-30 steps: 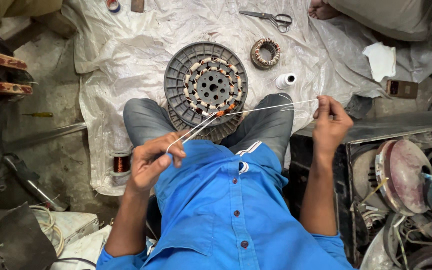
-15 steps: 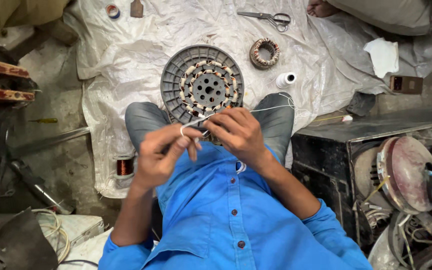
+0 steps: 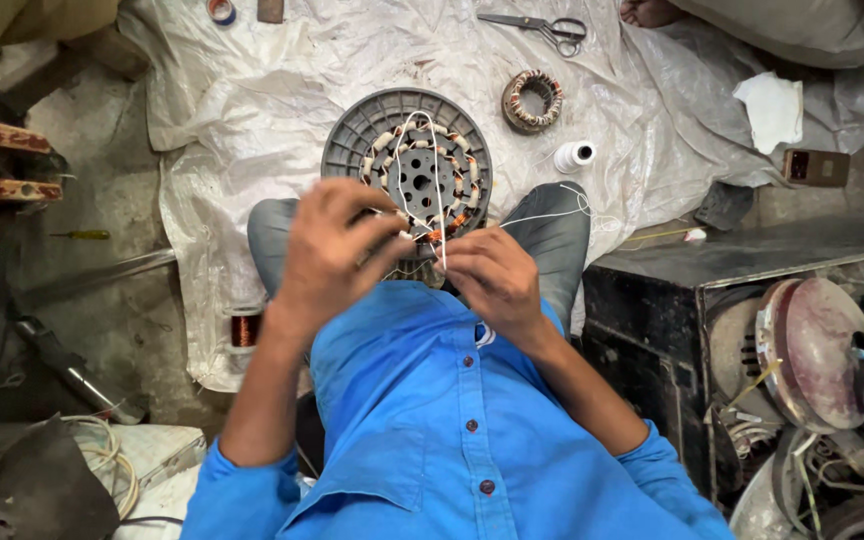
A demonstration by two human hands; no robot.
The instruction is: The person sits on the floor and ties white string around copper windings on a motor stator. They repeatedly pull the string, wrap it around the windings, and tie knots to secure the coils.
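Head view, looking down: both hands up close over the lap, above a round motor part point(image 3: 407, 165) lying flat on the white plastic sheet point(image 3: 252, 110) on the floor. Left hand point(image 3: 327, 255) curled nearly closed, fingertips pinched on a white thread point(image 3: 422, 160). Right hand point(image 3: 492, 275) curled too, pinching the same thread just beside the left. Thread looped up over the copper coils of the motor part and back down to the fingers, with one strand trailing off over the right knee toward the small white thread spool point(image 3: 574, 156).

Seemed to be partway through tying: many coils around the ring already wrapped pale, a few near the hands showing bare orange copper, so some tying likely left. Hard to tell how tight the loop was.

Farther up the sheet: a smaller wound coil ring point(image 3: 532, 100), scissors point(image 3: 537, 28), a roll of tape point(image 3: 220, 10). Copper wire spool point(image 3: 244, 328) at the sheet's left edge. No packages or signs seen; only a crumpled white paper point(image 3: 770, 108) and a small dark flat box point(image 3: 814, 167) to the right, near a black metal case point(image 3: 672, 300).
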